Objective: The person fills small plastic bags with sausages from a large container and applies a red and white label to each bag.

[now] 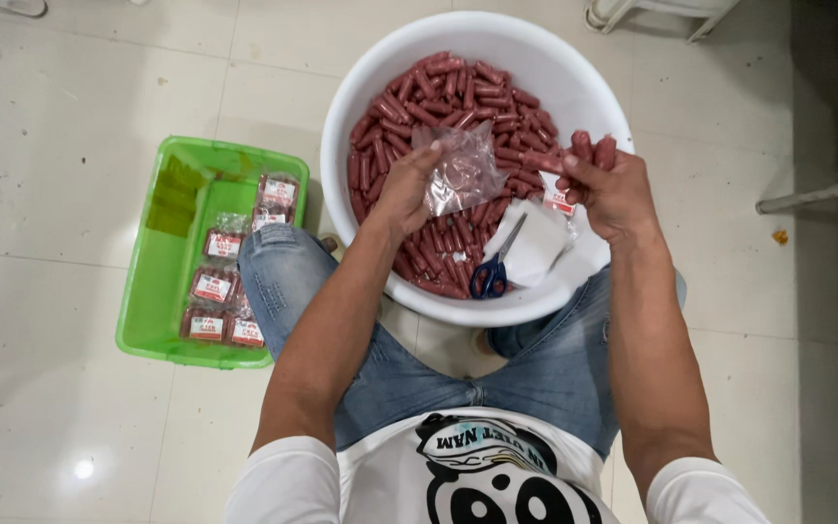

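Left hand (407, 184) pinching open thin clear plastic bag (463, 173) above white basin (361, 87) | right hand (608, 189) closed around several red sausages (589, 147) | bag likely flimsy, slippery, best held at mouth | sausages look light, firm, graspable mid-length

One white basin (361, 97), sausages (438, 97) inside too many to count. One pair of scissors (493, 272). One green tray (162, 281), six or so filled packs (211, 287), edges blurred. One clear bag (463, 175) held up. Two or three sausages in right hand (613, 194). Two hands; left hand (407, 184).
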